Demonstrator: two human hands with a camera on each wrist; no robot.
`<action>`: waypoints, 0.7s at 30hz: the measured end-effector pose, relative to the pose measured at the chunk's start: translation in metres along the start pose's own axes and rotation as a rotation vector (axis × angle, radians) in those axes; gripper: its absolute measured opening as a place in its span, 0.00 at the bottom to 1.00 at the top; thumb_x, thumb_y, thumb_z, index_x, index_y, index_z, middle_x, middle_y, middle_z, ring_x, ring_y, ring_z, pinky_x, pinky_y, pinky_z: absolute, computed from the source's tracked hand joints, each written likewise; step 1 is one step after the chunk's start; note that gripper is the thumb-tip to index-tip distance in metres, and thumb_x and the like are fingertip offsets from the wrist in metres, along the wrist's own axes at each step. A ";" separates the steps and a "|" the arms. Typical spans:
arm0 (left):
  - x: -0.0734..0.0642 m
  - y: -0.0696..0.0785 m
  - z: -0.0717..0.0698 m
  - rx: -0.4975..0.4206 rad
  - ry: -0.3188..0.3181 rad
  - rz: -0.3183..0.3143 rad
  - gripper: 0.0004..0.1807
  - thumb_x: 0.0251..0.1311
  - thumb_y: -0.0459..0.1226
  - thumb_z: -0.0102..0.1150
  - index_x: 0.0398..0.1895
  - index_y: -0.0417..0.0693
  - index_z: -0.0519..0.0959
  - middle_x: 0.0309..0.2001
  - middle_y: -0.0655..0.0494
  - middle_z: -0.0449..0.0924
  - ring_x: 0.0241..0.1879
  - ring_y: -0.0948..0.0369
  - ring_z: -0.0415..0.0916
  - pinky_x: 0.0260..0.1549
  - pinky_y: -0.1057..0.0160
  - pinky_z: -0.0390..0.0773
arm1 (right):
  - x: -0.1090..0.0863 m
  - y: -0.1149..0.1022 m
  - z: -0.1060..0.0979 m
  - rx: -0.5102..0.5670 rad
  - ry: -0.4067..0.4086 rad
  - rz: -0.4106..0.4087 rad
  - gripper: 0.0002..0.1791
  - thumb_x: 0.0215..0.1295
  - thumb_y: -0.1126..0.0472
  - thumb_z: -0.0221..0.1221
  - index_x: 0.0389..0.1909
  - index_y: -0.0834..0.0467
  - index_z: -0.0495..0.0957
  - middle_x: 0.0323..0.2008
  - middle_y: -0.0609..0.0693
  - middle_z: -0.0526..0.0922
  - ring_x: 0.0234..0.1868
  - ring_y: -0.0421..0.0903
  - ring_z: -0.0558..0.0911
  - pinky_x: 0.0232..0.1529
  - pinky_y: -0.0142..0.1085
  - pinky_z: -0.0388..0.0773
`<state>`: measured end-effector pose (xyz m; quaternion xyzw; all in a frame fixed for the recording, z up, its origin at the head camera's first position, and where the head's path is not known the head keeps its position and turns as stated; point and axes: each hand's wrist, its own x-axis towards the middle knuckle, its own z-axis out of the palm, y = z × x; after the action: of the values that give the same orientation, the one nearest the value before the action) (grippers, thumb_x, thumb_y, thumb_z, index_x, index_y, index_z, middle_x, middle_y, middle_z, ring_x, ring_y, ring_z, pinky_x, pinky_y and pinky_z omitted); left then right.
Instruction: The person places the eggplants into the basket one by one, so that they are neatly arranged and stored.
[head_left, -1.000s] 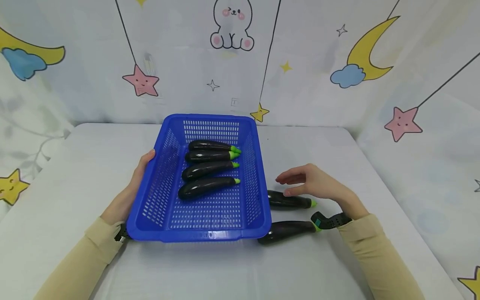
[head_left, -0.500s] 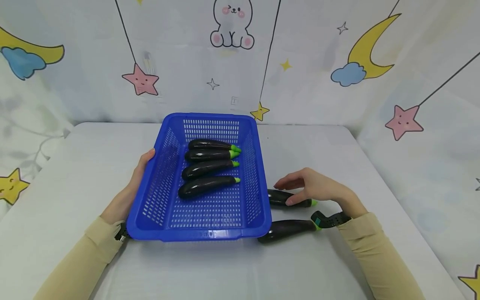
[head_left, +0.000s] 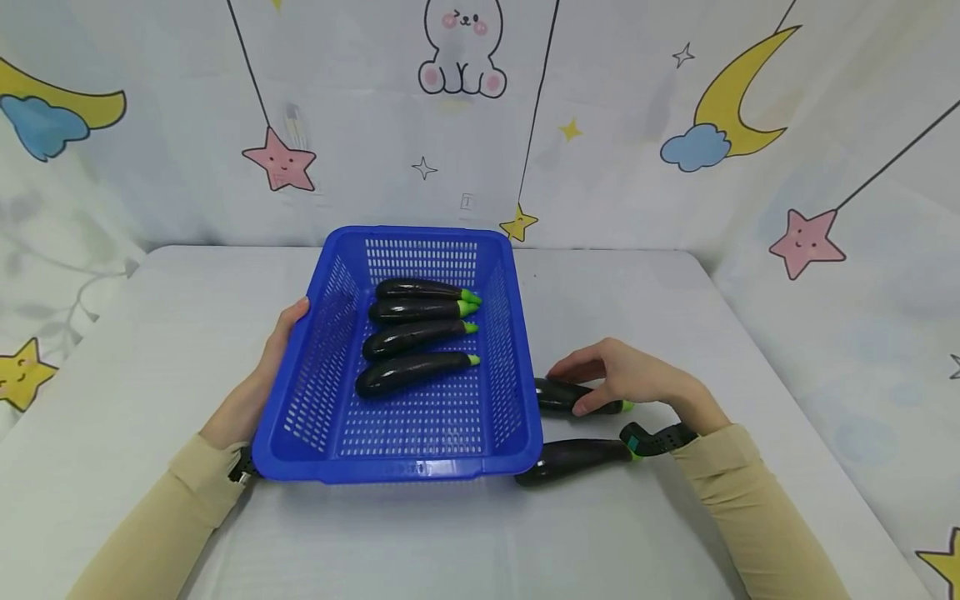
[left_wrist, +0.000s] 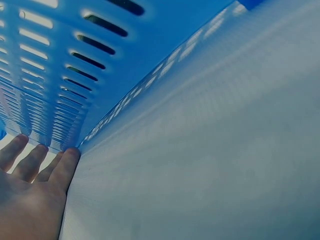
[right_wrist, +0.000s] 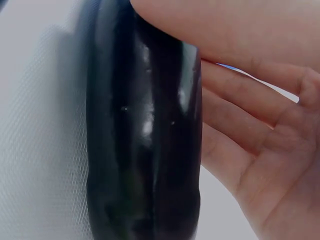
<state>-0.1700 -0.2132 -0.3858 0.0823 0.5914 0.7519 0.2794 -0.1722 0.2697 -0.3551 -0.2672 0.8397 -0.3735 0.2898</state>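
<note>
A blue perforated plastic basket (head_left: 397, 469) stands on the table, holding several dark eggplants (head_left: 416, 374) with green stem ends. My left hand (head_left: 251, 396) is at the basket's left side; in the left wrist view its fingers (left_wrist: 31, 161) stretch up with their tips against the slotted wall. Right of the basket, my right hand (head_left: 633, 375) grips an eggplant (head_left: 555, 395) lying on the table, thumb (right_wrist: 240, 25) on the near side and the other fingers on the far side. The basket's rim hides that eggplant's left end. A second loose eggplant (head_left: 573, 460) lies nearer me, its left tip under the basket's rim.
A white cloth covers the table (head_left: 390, 542). Behind it hangs a pale curtain (head_left: 360, 83) printed with stars, moons and a bear-like figure. Dark camera straps (head_left: 658, 438) sit on both wrists, the right one overlapping the nearer eggplant's stem in the head view.
My right hand has come down onto the farther loose eggplant, its thumb and fingers closing in around it. My left hand and the basket stay in place.
</note>
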 end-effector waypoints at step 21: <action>-0.001 0.000 0.001 0.029 0.015 0.013 0.46 0.68 0.68 0.23 0.81 0.57 0.34 0.65 0.50 0.59 0.57 0.57 0.67 0.52 0.55 0.73 | 0.001 0.002 0.003 -0.020 0.020 0.006 0.30 0.54 0.59 0.74 0.60 0.59 0.79 0.57 0.53 0.82 0.60 0.53 0.81 0.61 0.47 0.74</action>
<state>-0.1689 -0.2124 -0.3857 0.0847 0.6038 0.7457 0.2687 -0.1715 0.2686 -0.3582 -0.2639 0.8470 -0.3672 0.2796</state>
